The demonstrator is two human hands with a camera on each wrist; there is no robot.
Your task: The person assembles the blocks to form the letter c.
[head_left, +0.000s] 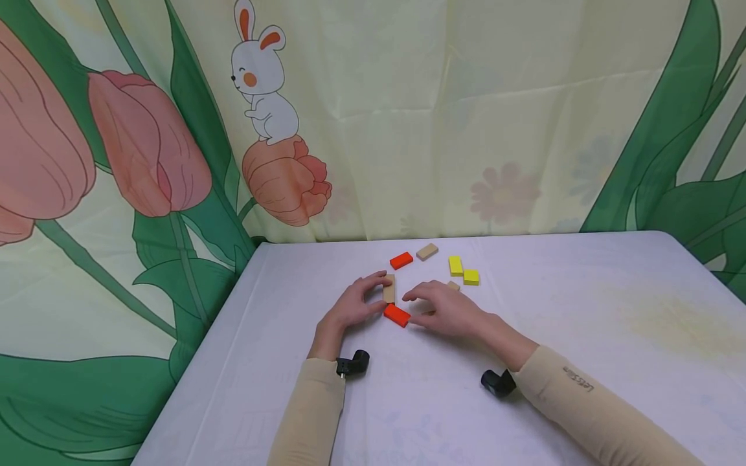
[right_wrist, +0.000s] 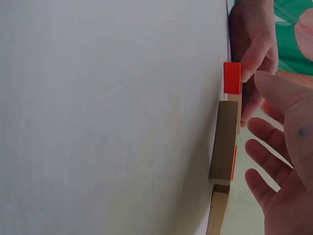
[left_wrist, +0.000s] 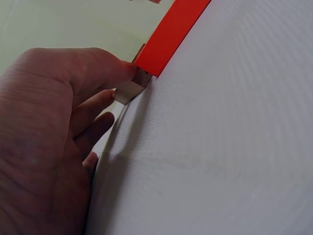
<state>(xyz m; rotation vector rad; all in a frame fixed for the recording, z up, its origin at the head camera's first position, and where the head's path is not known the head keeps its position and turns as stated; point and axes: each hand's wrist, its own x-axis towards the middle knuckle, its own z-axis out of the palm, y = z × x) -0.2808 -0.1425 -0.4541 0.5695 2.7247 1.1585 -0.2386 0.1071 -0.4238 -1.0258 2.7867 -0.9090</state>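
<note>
My left hand pinches a plain wooden block lying flat, its thumb at the near end and a finger by the far end. In the left wrist view the thumb also reaches the corner of a red block, which meets the wooden block at an angle. My right hand hovers just right of that red block, fingers loosely spread and holding nothing. Another wooden block is partly hidden behind the right hand. The right wrist view shows this hand apart from the blocks.
Farther back on the white-covered table lie a second red block and a wooden block. Two yellow blocks, one beside the other, lie right of them. A printed curtain hangs behind the table.
</note>
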